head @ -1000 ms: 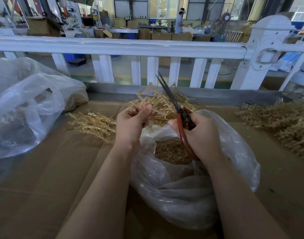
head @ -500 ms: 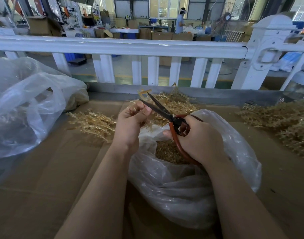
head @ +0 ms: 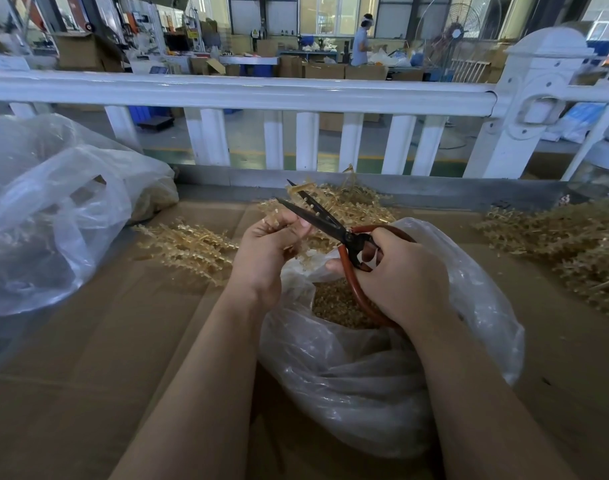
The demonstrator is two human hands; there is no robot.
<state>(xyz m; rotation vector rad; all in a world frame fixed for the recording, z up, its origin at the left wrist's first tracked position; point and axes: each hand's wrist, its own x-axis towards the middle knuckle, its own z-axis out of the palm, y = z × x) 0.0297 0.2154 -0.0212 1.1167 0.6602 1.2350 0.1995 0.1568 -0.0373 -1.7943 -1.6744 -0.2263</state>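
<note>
My left hand (head: pixel 266 251) pinches a thin golden plastic sprig (head: pixel 301 192) that sticks up past its fingertips. My right hand (head: pixel 403 275) grips red-handled scissors (head: pixel 330 225); their dark blades stand apart around the sprig just above my left fingers. Below both hands a clear plastic bag (head: pixel 382 375) sits open on the cardboard, with small golden cut pieces (head: pixel 334 306) inside it.
Heaps of golden sprigs lie behind my hands (head: pixel 358 206), to the left (head: pixel 189 247) and at the right (head: pixel 573 244). A big clear bag (head: pixel 47 216) fills the left side. A white railing (head: pixel 240 93) runs across the back. Brown cardboard (head: pixel 105 358) covers the table.
The scissors have swung from pointing up to leaning left toward my left hand, and their blades have opened around the sprig. My left hand has stayed in place.
</note>
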